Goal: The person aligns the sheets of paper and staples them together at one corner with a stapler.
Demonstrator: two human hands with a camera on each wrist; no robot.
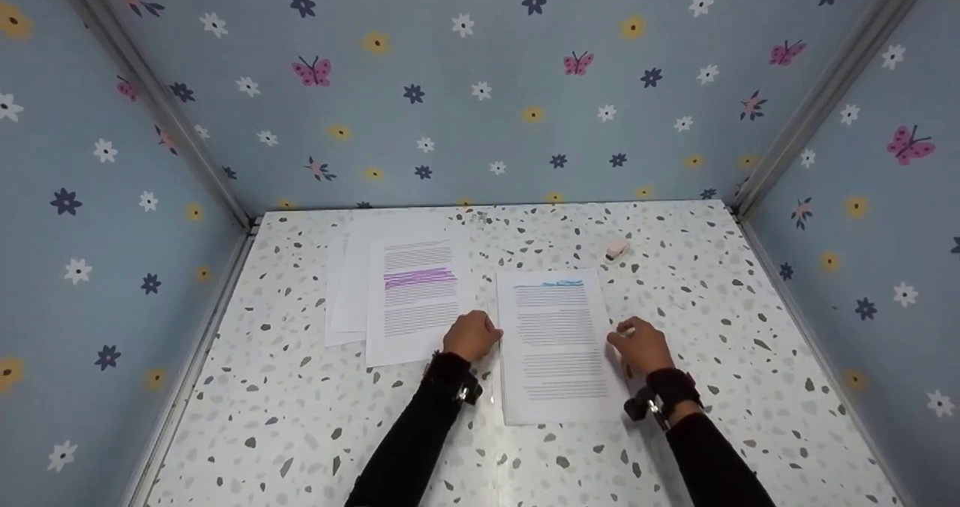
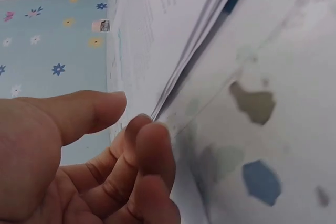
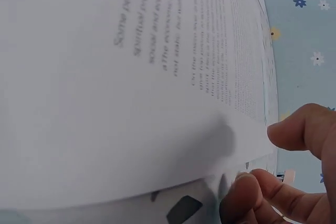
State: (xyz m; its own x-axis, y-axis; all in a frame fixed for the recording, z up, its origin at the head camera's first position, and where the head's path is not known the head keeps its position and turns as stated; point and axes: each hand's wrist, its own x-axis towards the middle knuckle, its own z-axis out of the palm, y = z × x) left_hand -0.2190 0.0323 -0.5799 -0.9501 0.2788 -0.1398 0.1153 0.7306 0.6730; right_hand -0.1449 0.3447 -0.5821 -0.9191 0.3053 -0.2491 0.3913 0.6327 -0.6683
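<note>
On the speckled worktop (image 1: 675, 417), near its middle, lies a printed sheet (image 1: 556, 346) with a blue-marked heading. My left hand (image 1: 471, 336) has curled fingers (image 2: 149, 145) at the sheet's left edge, lifting it slightly; my right hand (image 1: 643, 344) pinches the right edge between thumb and fingers (image 3: 247, 192). Left of it lie more papers (image 1: 409, 297), one highlighted purple. A small eraser (image 1: 616, 250) sits farther back.

The hands (image 1: 555, 346) have bare desk (image 1: 750, 357) to the right and behind them. A stack of papers (image 1: 409, 297) lies flat just left of them. A small eraser (image 1: 616, 250) sits ahead. Walls (image 1: 480, 79) block the far, left and right sides.
</note>
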